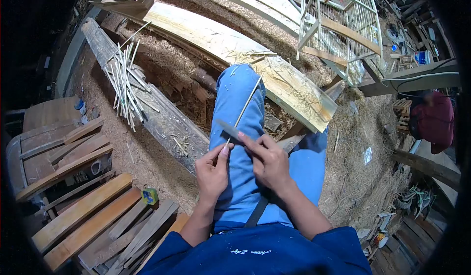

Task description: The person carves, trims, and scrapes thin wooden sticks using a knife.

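My left hand (212, 172) pinches the near end of a thin wooden stick (249, 99), which slants up and away across my jeans-clad knee. In my right hand (271, 163) is a knife (228, 128), its flat grey blade pointing left and lying across the stick just beyond my left fingertips. The handle is hidden inside my right fingers. Left of my knee, a loose bundle of similar pale sticks (126, 81) rests on a weathered beam (169, 115).
A pale plank (196, 32) strewn with shavings runs beyond my knee. A slatted wooden cage (341, 27) stands at the upper right. Boards (81, 211) and a yellow-green tape measure (149, 196) are at lower left. A person in dark red (434, 120) is at the right edge.
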`<state>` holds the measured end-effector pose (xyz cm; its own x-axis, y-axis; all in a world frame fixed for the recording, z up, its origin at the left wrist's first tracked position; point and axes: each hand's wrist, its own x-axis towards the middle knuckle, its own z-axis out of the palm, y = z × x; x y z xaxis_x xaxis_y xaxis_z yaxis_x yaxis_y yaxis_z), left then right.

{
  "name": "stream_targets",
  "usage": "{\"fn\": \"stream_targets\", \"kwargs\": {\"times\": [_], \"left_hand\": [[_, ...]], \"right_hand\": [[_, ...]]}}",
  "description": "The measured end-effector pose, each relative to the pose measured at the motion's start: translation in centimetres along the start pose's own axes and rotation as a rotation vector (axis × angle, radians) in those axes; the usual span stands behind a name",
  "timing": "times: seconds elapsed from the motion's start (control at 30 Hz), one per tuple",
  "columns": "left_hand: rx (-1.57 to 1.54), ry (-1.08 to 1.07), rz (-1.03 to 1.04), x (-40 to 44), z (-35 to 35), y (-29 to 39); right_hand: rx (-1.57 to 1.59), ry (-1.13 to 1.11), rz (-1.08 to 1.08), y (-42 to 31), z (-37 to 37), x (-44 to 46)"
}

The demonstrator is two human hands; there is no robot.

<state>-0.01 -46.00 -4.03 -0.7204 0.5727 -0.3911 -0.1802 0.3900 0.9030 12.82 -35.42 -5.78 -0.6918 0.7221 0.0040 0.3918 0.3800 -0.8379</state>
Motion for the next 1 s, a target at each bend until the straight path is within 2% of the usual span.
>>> {"fn": "stream_targets", "kwargs": {"times": [0.27,0.47,0.7,0.93,1.0], "left_hand": [[0.085,-0.001,-0.02,-3.8,-2.1,-0.7],[0.033,-0.005,-0.066,-4.1,-2.5,-0.6],[0.141,-0.019,0.06,0.2,-0.9,-0.2],[0.089,-0.026,0.029,0.2,-0.6,-0.6],[0.072,-0.013,0.041,-0.5,-0.6,-0.5]], "right_hand": [[-0.024,0.168,0.049,4.7,-1.2,3.1],[0.069,0.117,-0.033,3.5,-0.8,3.1],[-0.01,-0.077,-0.117,-0.7,0.2,-0.1],[-0.093,-0.017,-0.118,-0.3,0.8,0.1],[-0.146,0.066,-0.142,0.4,1.4,-0.1]]}}
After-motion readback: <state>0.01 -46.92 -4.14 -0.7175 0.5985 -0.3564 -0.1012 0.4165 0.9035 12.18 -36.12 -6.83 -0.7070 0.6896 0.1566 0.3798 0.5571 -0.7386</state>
